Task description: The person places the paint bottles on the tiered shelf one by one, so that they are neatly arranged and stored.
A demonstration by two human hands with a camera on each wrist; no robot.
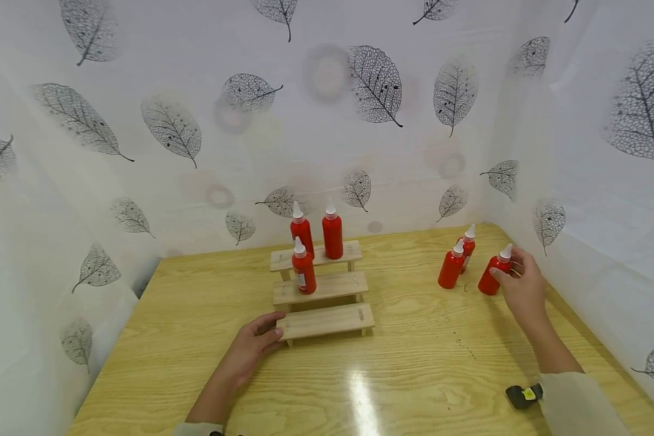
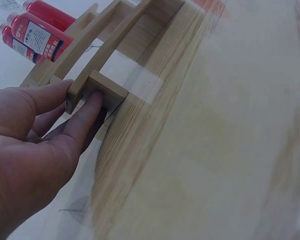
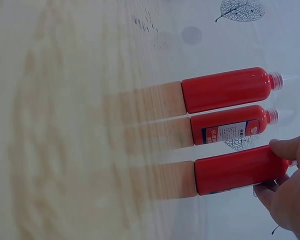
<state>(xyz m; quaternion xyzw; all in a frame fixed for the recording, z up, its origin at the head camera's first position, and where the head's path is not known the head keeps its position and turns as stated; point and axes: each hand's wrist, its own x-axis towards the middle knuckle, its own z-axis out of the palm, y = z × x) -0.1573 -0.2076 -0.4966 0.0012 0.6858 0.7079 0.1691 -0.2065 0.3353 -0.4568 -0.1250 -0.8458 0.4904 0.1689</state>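
Note:
At the left end of a three-step wooden stand point(image 1: 327, 322), my left hand point(image 1: 249, 348) grips the lowest step; the left wrist view shows thumb and fingers around its end point(image 2: 108, 86). My right hand point(image 1: 525, 292) holds a red squeeze bottle point(image 1: 490, 280) with a white pointed cap, upright at the right of the table. Its thumb and fingers are around the upper part of the bottle point(image 3: 232, 172) in the right wrist view. Two similar bottles stand just left of it, one in front point(image 1: 450, 270) and one behind point(image 1: 467, 245).
Two red bottles, left point(image 1: 302, 231) and right point(image 1: 333, 236), stand on the top step, and another point(image 1: 304, 274) on the middle step. A black object with a yellow mark point(image 1: 523, 396) is by the right sleeve. Leaf-patterned white sheets point(image 1: 316, 145) surround the wood-grain table point(image 1: 414, 363).

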